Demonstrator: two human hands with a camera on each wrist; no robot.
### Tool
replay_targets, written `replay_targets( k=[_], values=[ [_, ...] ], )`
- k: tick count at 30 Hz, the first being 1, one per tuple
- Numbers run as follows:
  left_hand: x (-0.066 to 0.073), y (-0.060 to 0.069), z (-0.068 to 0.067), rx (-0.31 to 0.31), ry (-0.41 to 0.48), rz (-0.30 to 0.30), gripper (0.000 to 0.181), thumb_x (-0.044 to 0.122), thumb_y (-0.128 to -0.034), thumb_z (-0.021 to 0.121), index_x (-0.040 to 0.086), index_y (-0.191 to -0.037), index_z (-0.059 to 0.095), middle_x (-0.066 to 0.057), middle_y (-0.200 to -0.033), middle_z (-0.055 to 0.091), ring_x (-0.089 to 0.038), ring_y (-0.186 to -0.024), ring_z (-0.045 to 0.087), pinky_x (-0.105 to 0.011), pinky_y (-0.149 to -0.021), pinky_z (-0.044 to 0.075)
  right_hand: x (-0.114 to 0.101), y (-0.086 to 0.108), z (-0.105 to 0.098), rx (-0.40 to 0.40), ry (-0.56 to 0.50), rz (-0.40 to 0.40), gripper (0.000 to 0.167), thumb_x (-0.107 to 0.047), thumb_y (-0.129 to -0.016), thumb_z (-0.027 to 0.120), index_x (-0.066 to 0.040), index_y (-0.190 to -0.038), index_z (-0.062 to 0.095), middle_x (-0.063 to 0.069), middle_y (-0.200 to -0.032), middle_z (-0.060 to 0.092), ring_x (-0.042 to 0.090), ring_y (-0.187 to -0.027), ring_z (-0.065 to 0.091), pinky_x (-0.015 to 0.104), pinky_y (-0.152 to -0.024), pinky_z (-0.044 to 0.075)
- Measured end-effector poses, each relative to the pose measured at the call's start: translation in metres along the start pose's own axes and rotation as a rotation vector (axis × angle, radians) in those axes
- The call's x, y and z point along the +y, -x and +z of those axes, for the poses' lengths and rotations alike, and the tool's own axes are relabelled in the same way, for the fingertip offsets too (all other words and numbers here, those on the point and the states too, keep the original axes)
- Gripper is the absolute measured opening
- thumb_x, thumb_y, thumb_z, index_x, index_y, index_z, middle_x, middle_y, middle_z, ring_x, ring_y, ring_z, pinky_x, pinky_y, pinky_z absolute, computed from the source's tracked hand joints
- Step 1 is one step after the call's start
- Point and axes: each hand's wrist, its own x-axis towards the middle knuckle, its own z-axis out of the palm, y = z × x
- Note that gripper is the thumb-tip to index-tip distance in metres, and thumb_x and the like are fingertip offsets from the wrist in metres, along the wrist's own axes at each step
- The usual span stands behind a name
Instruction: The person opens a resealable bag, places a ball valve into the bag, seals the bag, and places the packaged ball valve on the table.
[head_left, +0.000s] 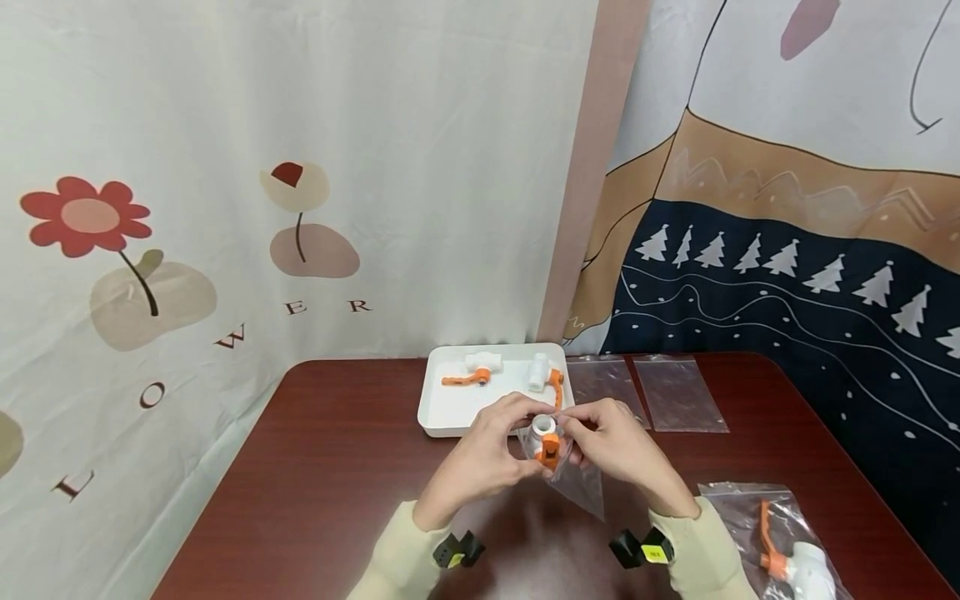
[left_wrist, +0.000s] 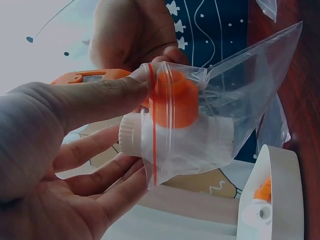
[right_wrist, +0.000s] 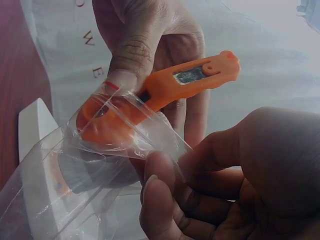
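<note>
Left hand (head_left: 491, 448) was clamped on a white-and-orange valve (left_wrist: 175, 115), right hand (head_left: 621, 440) pinching its clear bag (head_left: 583, 490).
The valve sat partly inside that bag above the dark red table (head_left: 337, 475), its orange handle (right_wrist: 162, 90) jutting from the mouth, near the white tray (head_left: 450, 417) where two similar valves (head_left: 482, 362) lay.

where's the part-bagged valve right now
In the head view, the part-bagged valve is low and slightly right of centre, between the left hand and right hand, just in front of the white tray.
</note>
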Motion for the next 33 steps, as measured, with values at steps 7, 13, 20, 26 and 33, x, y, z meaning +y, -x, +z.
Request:
replay_targets(
  k=[7, 13, 20, 26, 33],
  values=[
    [-0.001, 0.001, -0.002, -0.015, 0.027, 0.004, 0.064, -0.006, -0.0748, 0.085, 0.008, -0.133, 0.063, -0.005, -0.128, 0.065, -0.017, -0.124, 0.062, -0.036, -0.105, 0.055, 0.000, 0.000, 0.001, 0.016, -0.012, -0.021, 0.019, -0.016, -0.102, 0.062, -0.008, -0.096, 0.078, 0.002, -0.065, 0.067, 0.016, -0.057, 0.062, 0.029, -0.052, 0.055],
    [-0.001, 0.001, -0.004, -0.030, 0.005, 0.023, 0.066, -0.014, -0.0743, 0.078, 0.010, -0.134, 0.063, -0.005, -0.129, 0.063, -0.018, -0.124, 0.061, -0.037, -0.106, 0.054, 0.000, 0.000, 0.001, 0.022, -0.011, -0.031, 0.018, -0.014, -0.102, 0.062, -0.006, -0.099, 0.078, 0.002, -0.066, 0.068, 0.017, -0.057, 0.063, 0.029, -0.052, 0.055],
    [-0.003, 0.002, -0.011, -0.037, -0.079, 0.048, 0.075, -0.013, -0.0739, 0.078, 0.015, -0.140, 0.059, -0.003, -0.132, 0.062, -0.018, -0.119, 0.061, -0.038, -0.102, 0.054, -0.002, 0.001, 0.000, 0.019, -0.030, -0.020, 0.018, -0.014, -0.101, 0.063, -0.004, -0.103, 0.078, 0.003, -0.067, 0.068, 0.016, -0.057, 0.062, 0.033, -0.054, 0.058],
    [-0.008, 0.002, -0.016, -0.038, -0.113, 0.011, 0.076, -0.005, -0.0770, 0.084, 0.018, -0.144, 0.056, -0.002, -0.137, 0.062, -0.020, -0.117, 0.061, -0.036, -0.097, 0.052, -0.002, 0.002, -0.002, 0.025, -0.042, -0.045, 0.021, -0.014, -0.101, 0.063, -0.001, -0.111, 0.076, 0.004, -0.067, 0.066, 0.015, -0.057, 0.060, 0.026, -0.050, 0.053],
    [-0.016, 0.002, -0.019, -0.128, 0.055, -0.186, 0.066, -0.009, -0.0832, 0.068, 0.008, -0.145, 0.052, -0.006, -0.104, 0.071, -0.015, -0.091, 0.074, -0.024, -0.079, 0.058, -0.003, 0.001, -0.002, 0.019, -0.065, -0.028, 0.021, -0.012, -0.101, 0.062, -0.002, -0.112, 0.077, 0.004, -0.067, 0.066, 0.014, -0.058, 0.060, 0.030, -0.053, 0.056]
  ],
)
